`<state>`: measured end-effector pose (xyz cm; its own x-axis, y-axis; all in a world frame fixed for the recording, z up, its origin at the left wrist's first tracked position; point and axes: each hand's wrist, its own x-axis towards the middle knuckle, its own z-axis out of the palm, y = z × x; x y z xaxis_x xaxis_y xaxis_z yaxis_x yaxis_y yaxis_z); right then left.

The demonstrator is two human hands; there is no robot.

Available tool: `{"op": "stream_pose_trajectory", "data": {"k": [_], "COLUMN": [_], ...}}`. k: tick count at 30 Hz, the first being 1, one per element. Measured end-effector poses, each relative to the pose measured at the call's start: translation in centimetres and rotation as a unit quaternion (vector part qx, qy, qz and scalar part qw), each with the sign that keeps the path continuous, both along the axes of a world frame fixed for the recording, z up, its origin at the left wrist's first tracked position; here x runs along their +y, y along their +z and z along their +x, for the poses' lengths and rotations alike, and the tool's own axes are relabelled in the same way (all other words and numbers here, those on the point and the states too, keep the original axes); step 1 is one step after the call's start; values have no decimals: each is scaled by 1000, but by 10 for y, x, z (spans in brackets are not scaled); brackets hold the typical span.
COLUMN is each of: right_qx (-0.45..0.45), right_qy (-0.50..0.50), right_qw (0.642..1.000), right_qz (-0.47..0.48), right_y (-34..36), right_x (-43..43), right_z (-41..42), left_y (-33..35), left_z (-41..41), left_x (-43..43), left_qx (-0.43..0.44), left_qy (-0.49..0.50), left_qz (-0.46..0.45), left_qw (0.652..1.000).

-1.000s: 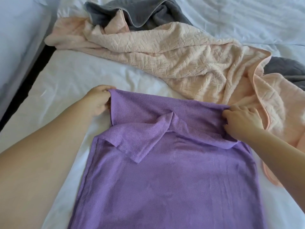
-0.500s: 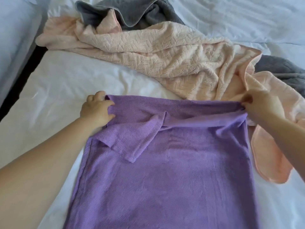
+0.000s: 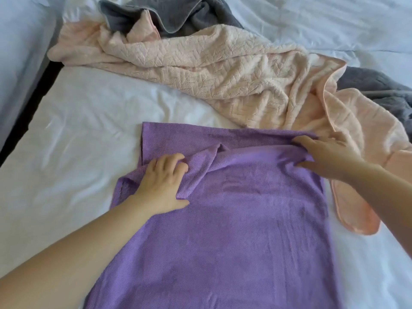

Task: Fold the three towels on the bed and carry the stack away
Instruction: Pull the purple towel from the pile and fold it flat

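Observation:
A purple towel (image 3: 234, 237) lies spread lengthwise on the white bed (image 3: 84, 139), its far end folded back in a rumpled flap. My left hand (image 3: 161, 186) rests on the flap's left part, fingers curled into a bunched fold. My right hand (image 3: 325, 155) lies on the flap's right end with its thumb tucked under the fold. Beyond the purple towel a crumpled peach towel (image 3: 223, 70) stretches across the bed. A grey towel (image 3: 174, 16) lies bunched behind it and shows again at the right edge.
A dark gap (image 3: 29, 101) runs along the bed's left side, with a pale surface (image 3: 20, 41) past it. White sheet shows to the left of the purple towel and at the far right.
My left hand has moved from the towel's far left corner inward onto the folded flap. My right hand has let go of the right corner and come down on the fold. The flap lies flatter.

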<state>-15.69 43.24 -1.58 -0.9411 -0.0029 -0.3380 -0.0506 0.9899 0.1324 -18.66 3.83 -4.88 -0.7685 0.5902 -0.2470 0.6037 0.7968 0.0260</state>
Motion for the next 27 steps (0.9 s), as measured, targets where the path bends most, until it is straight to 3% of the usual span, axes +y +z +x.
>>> {"op": "stream_pose_trajectory", "data": {"k": [3,5,8,11,16,18,21,22,23,25,27], "right_qx": [-17,-19,-5,-9,-30,-9,23,27,26,14,6], "right_qy": [35,33,14,-29,-119,-132,-133,-131,-130,-113,-85], "right_qw": [991,986,984,988,992,990,987,986,986,989,995], "right_qz": [132,162,178,152,-4,-40,-84,-96,-103,-94,-60], "right_y": [8,13,19,19,10,8,8,8,9,10,12], "right_x": [18,27,36,42,58,67,76,78,78,80,82], "right_z": [-3,-5,-16,-27,-37,-39,-43,-44,-45,-44,-44], "left_y": [4,11,19,21,-5,-7,-2,1,4,10,14], "left_z": [-12,-33,-80,-116,-125,-127,-134,-137,-141,-149,-155], "left_x": [-6,-14,-26,-28,-27,-28,-29,-30,-32,-35,-37], "left_qx": [7,-32,-26,-34,-109,-151,-322,-354,-359,-301,-219], "left_qy": [11,131,321,384,379,408,442,445,441,405,373], "left_qz": [74,132,216,272,215,273,385,385,353,221,141], "left_qw": [997,982,922,882,893,858,744,727,743,835,891]}}
